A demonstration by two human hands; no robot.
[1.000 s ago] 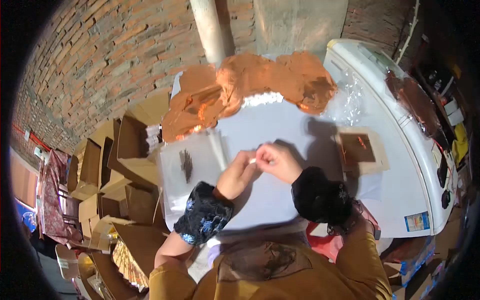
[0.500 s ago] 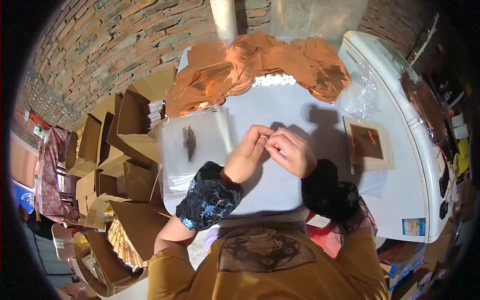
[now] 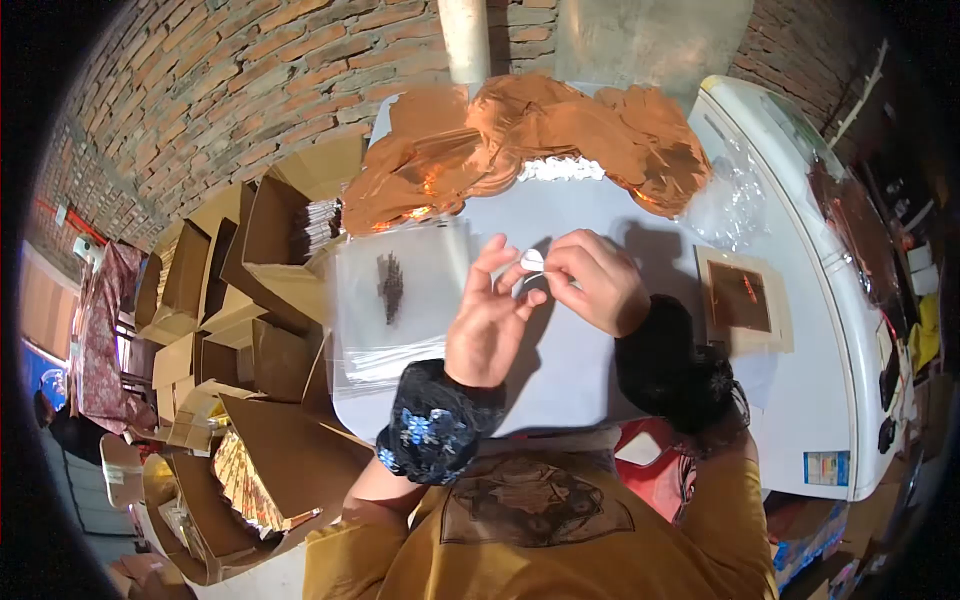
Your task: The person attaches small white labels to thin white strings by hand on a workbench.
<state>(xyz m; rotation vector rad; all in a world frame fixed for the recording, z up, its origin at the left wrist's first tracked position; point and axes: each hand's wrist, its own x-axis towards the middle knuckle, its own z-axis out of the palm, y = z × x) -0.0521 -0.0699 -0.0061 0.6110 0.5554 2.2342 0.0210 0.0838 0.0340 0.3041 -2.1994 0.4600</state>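
Note:
Over the middle of the pale table (image 3: pixel 560 390), my right hand (image 3: pixel 598 278) pinches a small white rounded piece (image 3: pixel 532 261) between thumb and fingertips. A thin light strand curves just below that piece. My left hand (image 3: pixel 485 320) is turned palm up beside it, fingers spread and slightly curled, its fingertips close to the piece. To the left of my left hand lies a stack of clear plastic sleeves (image 3: pixel 430 290) with a bundle of dark thin strips (image 3: pixel 389 287) on it. A line of small white pieces (image 3: pixel 562 169) sits beyond my hands.
Crumpled copper-coloured foil sheets (image 3: pixel 540 120) are heaped along the back edge. A framed copper-coloured square (image 3: pixel 739 297) and clear plastic wrap (image 3: pixel 730 190) lie at the right, on a white appliance (image 3: pixel 800 400). Open cardboard boxes (image 3: pixel 290 420) crowd the left, before a brick wall (image 3: pixel 260 70).
My left hand has drawn away from the right fingertips and opened, turning palm up. The white piece now shows in my right fingers. The whole view has shifted slightly.

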